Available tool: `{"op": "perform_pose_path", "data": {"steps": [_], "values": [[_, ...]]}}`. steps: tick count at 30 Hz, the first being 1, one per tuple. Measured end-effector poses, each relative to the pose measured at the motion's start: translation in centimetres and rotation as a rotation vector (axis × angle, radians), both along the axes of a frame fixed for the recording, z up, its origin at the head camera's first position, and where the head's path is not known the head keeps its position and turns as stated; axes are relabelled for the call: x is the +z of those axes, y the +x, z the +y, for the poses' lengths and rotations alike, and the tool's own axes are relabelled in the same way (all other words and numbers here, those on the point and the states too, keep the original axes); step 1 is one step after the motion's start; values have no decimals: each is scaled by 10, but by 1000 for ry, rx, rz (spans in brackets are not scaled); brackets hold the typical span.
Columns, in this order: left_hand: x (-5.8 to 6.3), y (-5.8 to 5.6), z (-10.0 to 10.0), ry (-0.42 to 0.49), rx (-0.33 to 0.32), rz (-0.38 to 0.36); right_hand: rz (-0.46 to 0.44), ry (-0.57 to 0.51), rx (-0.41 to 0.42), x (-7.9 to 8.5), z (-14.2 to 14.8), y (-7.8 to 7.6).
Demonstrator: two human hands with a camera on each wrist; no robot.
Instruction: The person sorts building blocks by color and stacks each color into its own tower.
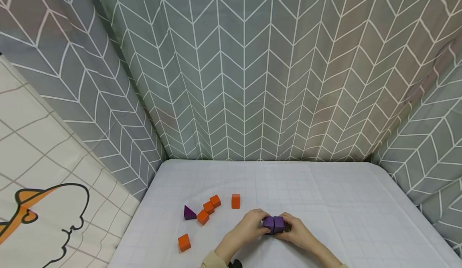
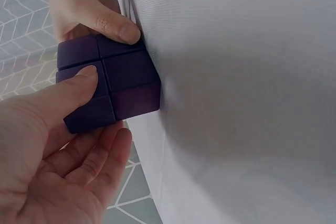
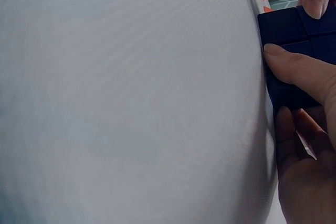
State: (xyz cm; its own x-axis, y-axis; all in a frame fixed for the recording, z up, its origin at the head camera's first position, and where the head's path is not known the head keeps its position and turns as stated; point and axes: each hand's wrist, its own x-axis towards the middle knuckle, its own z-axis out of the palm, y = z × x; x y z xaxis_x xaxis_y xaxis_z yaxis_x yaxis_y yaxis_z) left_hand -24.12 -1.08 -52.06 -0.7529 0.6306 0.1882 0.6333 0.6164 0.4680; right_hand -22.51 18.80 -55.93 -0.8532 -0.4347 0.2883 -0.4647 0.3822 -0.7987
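Meeting over the white table (image 1: 353, 204), your left hand (image 1: 250, 224) and right hand (image 1: 298, 232) hold the purple blocks (image 1: 278, 222) between them, stacked two by two on its surface, right of the loose orange blocks (image 1: 203, 217). Your fingers (image 2: 116, 155) are clamped on opposite sides, both thumbs (image 2: 80, 86) pressing the near face.

No text, label, brand, number or sign is readable.

Purple cubes (image 1: 279, 224) and orange blocks (image 1: 184, 242): smooth, matt faces. Desk covering (image 1: 346, 212): faintly creased cloth. Curtain (image 1: 232, 83): softly rippled fabric.
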Motion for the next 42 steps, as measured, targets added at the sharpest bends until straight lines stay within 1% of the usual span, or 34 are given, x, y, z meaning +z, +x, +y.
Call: {"op": "perform_pose_path", "data": {"steps": [5,11,14,17,21,27,33,38,42], "values": [[2,2,1,-14,2,-23,1,-2,-1,-2,1,0],[4,4,1,-3,20,-43,16,8,-2,-2,1,0],[4,4,1,-1,26,-41,11,24,-17,0,0,0],[5,4,1,-3,26,-56,14,41,-32,3,-2,2],[5,4,1,-5,26,-70,12,31,-33,6,-3,4],[6,4,1,-9,21,-46,1,41,-33,3,-2,1],[5,4,1,-8,16,-35,5,19,-27,0,0,-1],[4,4,1,-3,19,-36,-8,21,-25,0,0,-1],[4,5,1,-2,22,-31,-17,34,-36,3,-2,1]]}}
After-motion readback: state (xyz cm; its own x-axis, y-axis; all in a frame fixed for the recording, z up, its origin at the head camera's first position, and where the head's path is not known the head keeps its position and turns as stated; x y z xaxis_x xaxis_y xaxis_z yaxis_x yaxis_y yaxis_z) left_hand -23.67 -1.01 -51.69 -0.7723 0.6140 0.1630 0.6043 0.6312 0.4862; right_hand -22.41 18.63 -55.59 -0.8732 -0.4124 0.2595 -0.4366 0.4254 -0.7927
